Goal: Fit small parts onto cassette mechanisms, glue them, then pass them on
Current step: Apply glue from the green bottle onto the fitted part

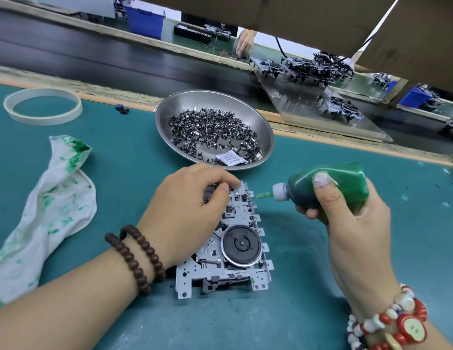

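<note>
Head view is showing a cassette mechanism (235, 246) lying flat on the green table (134, 173), just in front of the person. The left hand (187, 210) is resting on the far end of the mechanism, its fingers curled down and pressing onto the metal frame; whether a small part is pinched under the fingertips cannot be told. The right hand (346, 213) is wrapping its grip around a green glue bottle (329, 188), tipped on its side, with the thumb lying across the body. The white cap and thin green nozzle (264, 195) are pointing left, the tip touching or just beside the mechanism's far right edge.

Beyond the hands, a steel bowl (261, 122) is sitting on the table, holding a heap of small dark metal parts (212, 130) and a white sachet (231, 158). A white rag (56, 198) stained green is lying to the left, and a pale ring (43, 106) is lying at the far left. Past the table edge, more mechanisms (309, 66) are standing on a clear sheet.
</note>
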Demonstrator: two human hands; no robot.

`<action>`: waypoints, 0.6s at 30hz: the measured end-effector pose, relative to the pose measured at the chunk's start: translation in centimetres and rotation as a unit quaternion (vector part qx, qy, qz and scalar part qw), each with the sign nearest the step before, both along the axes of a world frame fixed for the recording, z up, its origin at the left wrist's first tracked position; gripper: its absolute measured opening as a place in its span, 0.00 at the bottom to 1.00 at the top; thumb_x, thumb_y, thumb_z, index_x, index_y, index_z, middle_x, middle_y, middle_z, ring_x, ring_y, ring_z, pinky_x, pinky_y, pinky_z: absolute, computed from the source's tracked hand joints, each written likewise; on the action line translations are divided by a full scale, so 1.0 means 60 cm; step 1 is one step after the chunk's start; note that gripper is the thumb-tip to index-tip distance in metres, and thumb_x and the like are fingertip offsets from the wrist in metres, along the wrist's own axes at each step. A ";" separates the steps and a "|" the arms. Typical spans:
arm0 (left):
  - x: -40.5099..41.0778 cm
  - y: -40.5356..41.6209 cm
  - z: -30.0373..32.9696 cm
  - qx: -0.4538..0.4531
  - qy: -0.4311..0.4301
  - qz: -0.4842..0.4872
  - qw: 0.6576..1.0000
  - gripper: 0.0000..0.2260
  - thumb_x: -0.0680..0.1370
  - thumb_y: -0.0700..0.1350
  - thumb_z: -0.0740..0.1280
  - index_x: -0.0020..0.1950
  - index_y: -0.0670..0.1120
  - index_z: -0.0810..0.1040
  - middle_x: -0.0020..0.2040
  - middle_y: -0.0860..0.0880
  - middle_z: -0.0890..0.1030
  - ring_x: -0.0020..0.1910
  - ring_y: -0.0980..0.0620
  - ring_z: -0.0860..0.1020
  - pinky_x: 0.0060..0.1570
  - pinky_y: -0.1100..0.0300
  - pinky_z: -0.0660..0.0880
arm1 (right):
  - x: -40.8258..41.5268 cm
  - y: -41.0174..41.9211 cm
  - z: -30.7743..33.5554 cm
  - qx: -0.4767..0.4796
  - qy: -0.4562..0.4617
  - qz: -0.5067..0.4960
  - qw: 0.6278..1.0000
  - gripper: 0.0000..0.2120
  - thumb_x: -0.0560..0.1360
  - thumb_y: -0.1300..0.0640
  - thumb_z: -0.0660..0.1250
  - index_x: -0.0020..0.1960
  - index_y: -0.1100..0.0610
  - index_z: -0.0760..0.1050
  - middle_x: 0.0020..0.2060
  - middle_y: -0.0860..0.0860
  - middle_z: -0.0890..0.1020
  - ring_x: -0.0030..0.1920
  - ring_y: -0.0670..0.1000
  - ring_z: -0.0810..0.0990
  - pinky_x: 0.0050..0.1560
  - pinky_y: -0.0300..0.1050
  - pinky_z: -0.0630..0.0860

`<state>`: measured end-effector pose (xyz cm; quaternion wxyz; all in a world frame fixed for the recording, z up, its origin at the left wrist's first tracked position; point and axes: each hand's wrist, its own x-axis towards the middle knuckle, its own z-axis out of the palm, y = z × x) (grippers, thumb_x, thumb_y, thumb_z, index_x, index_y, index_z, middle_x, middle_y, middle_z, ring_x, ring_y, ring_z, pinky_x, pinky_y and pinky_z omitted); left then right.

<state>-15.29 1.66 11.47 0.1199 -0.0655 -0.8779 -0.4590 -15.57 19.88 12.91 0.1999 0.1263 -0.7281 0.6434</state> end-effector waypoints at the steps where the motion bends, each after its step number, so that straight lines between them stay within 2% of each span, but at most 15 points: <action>1: 0.000 0.000 0.000 0.001 -0.001 0.000 1.000 0.10 0.76 0.47 0.60 0.47 0.57 0.80 0.46 0.64 0.77 0.46 0.65 0.71 0.48 0.77 0.63 | 0.000 0.000 0.000 0.000 -0.001 0.001 1.000 0.05 0.74 0.54 0.65 0.39 0.50 0.76 0.33 0.47 0.84 0.29 0.45 0.75 0.33 0.35 0.73; 5: 0.001 -0.001 0.000 0.003 -0.004 -0.001 1.000 0.10 0.76 0.46 0.59 0.47 0.57 0.80 0.46 0.65 0.77 0.46 0.66 0.72 0.46 0.78 0.63 | 0.001 0.001 0.000 0.008 -0.008 0.010 1.000 0.05 0.75 0.53 0.65 0.42 0.53 0.75 0.36 0.53 0.85 0.30 0.48 0.75 0.33 0.36 0.73; 9: 0.001 -0.001 -0.001 0.012 -0.004 -0.001 1.000 0.11 0.76 0.46 0.59 0.47 0.57 0.80 0.46 0.64 0.78 0.45 0.67 0.72 0.44 0.79 0.64 | 0.002 0.000 0.003 -0.002 -0.016 0.007 1.000 0.05 0.74 0.54 0.64 0.42 0.55 0.73 0.35 0.52 0.85 0.29 0.47 0.75 0.33 0.37 0.73; 12: 0.000 -0.002 -0.001 0.024 -0.002 0.004 1.000 0.10 0.76 0.45 0.60 0.46 0.56 0.80 0.46 0.62 0.79 0.40 0.68 0.72 0.42 0.79 0.64 | 0.002 0.003 0.007 -0.053 -0.025 -0.008 0.998 0.08 0.74 0.52 0.67 0.43 0.56 0.73 0.32 0.46 0.83 0.28 0.43 0.74 0.34 0.38 0.76; 15: 0.001 -0.002 -0.001 0.044 -0.001 0.009 0.999 0.10 0.76 0.44 0.61 0.46 0.56 0.80 0.44 0.62 0.79 0.35 0.71 0.72 0.37 0.79 0.65 | 0.002 0.005 0.007 -0.115 -0.060 -0.004 0.992 0.07 0.73 0.52 0.65 0.41 0.55 0.76 0.32 0.47 0.82 0.26 0.41 0.72 0.34 0.37 0.77; 18: 0.002 -0.001 0.000 0.065 -0.003 0.015 0.998 0.10 0.77 0.43 0.60 0.47 0.55 0.80 0.43 0.61 0.80 0.29 0.68 0.72 0.32 0.77 0.65 | 0.003 -0.002 0.005 -0.147 -0.101 0.024 0.984 0.08 0.70 0.51 0.67 0.38 0.55 0.79 0.31 0.47 0.82 0.25 0.41 0.71 0.33 0.35 0.77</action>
